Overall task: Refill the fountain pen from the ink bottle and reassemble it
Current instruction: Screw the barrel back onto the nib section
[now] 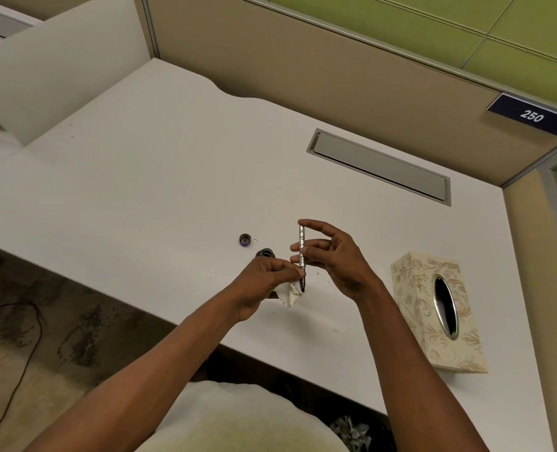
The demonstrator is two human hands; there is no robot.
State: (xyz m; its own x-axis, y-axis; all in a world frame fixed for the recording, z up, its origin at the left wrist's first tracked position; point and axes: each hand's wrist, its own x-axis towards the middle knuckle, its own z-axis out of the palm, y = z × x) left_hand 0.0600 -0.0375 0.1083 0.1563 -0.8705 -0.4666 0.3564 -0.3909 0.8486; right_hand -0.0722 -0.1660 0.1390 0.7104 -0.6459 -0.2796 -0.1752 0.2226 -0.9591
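My left hand (264, 282) pinches a tissue (290, 295) round the tip of the pen (302, 256); my right hand (332, 256) grips its barrel upright above the worktop (173, 190), beside the open ink bottle (265, 253).

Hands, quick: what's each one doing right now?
Left hand: closed, pinching a crumpled tissue at the lower end of the pen.
Right hand: closed on the pen, fingertips holding it upright.

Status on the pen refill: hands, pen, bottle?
Right hand pinches pen upright. Left hand holds tissue at its nib end. Ink bottle open, cap beside it.
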